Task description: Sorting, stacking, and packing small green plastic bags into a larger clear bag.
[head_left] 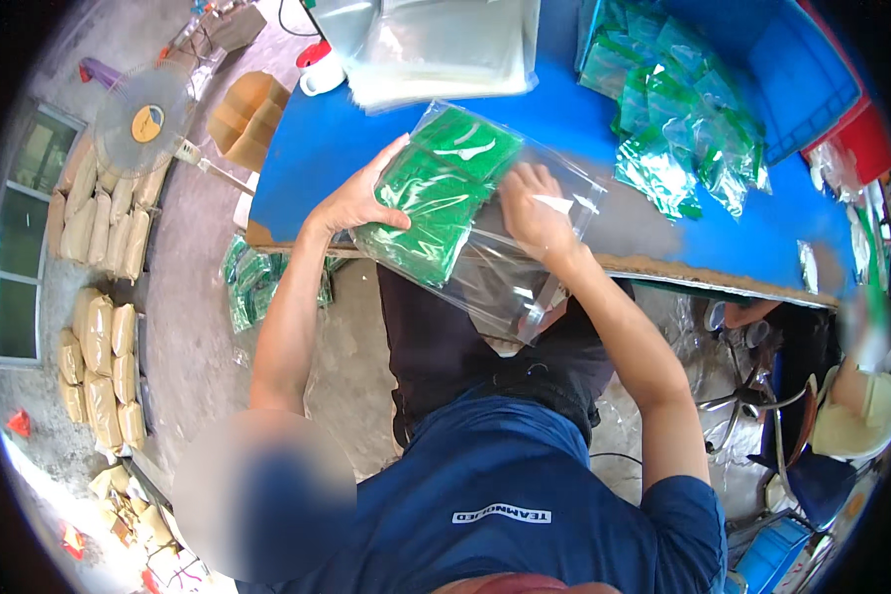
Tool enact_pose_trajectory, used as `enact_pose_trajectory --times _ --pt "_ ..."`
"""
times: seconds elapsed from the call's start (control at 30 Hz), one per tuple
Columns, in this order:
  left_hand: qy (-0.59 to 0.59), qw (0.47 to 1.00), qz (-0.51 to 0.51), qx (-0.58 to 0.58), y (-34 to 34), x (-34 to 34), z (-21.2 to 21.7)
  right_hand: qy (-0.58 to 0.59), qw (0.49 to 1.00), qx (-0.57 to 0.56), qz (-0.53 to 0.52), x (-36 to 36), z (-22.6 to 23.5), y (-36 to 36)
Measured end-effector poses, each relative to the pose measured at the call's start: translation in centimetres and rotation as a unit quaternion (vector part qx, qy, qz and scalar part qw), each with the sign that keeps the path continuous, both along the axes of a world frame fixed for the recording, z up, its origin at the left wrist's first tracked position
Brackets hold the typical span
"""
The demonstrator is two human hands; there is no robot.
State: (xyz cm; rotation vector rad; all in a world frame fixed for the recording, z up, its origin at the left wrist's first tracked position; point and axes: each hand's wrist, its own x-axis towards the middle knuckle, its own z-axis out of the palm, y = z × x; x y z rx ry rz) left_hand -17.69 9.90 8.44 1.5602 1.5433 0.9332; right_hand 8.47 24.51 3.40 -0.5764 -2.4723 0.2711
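Note:
A clear plastic bag (500,259) with flat green packets (431,188) in its left part lies tilted over the table's front edge. My left hand (358,205) grips the left side of the bag, its thumb lying across the green packets. At the right edge of the packets, my right hand (535,208) is closed on the clear film with its fingers curled. Whether those fingers are inside the bag or on top of it, I cannot tell. The lower part of the bag hangs above my lap.
Stacked clear bags (441,49) lie at the back of the blue table (292,168), beside a white and red container (319,69). Loose green packets (673,109) spill from a blue crate (797,74) at right. A fan (147,124) stands left. Another person (856,396) sits at far right.

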Motion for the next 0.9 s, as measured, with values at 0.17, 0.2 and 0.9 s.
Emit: enact_pose_trajectory --times 0.17,0.2,0.9 --pt "0.039 0.999 0.0 0.002 -0.3 0.1 0.4 0.049 0.994 0.022 0.098 0.2 -0.2 0.9" --pt "0.041 0.999 -0.007 0.023 -0.4 0.1 0.5 0.02 0.996 0.018 0.082 1.7 -0.2 0.2" --pt "0.472 0.879 -0.013 0.066 5.3 8.9 -1.8 0.259 0.899 -0.185 0.3 15.1 18.5 -11.3"
